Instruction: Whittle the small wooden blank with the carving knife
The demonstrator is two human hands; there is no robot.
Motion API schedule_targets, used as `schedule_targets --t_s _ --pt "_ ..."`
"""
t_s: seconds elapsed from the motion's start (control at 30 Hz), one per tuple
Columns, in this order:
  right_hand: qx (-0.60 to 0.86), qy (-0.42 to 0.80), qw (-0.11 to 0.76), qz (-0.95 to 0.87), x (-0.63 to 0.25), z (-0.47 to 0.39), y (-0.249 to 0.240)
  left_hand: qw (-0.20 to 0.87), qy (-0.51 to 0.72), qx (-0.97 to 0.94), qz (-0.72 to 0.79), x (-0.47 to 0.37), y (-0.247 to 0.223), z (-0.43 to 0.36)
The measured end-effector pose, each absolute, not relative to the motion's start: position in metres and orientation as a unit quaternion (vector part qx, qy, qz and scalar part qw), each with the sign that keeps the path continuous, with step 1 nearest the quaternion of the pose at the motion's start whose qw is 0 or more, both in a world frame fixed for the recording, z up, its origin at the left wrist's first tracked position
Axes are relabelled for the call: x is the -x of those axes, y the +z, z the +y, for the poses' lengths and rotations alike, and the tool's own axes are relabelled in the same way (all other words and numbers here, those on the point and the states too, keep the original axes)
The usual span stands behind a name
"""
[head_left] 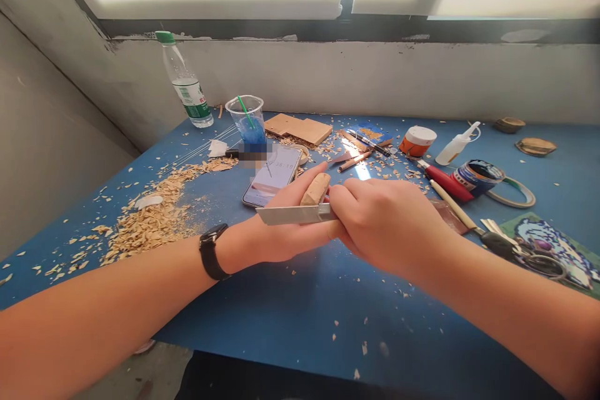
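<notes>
Blue bench (300,325) lies under our forearms, which come in from the two lower corners and meet in the middle. Our left hand (281,228) reaches out to the right, its wrist in a black watch (214,252), and its fingers are closed on a short piece of wood (315,190) that stands tilted up out of the grip. Our right hand (382,219) comes in from the other side, knuckles up, wrapped round the handle end of a knife (297,215). We hold its blade level, pointing left across the left hand, just below the wood; whether the edge touches it, we cannot tell. Our hands meet, the right one against the left fingertips. Behind them lies a phone (274,175), and wood shavings (150,219) are heaped beyond our left forearm.
</notes>
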State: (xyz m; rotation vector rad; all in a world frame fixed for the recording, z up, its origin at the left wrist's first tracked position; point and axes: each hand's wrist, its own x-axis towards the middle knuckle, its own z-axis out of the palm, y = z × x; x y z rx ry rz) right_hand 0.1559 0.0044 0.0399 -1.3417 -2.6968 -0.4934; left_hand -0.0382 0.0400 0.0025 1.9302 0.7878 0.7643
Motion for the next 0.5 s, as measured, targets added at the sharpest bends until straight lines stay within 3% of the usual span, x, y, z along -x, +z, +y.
schedule_targets --t_s 0.17,0.5 --pt "0.441 -0.172 0.013 -0.881 -0.158 0.005 0.045 0.444 0.258 -0.8 0.311 0.037 0.012 0.04" --pt "0.446 -0.166 0.02 -0.879 -0.157 0.003 0.049 0.315 0.231 -0.877 0.28 0.034 0.018 0.028"
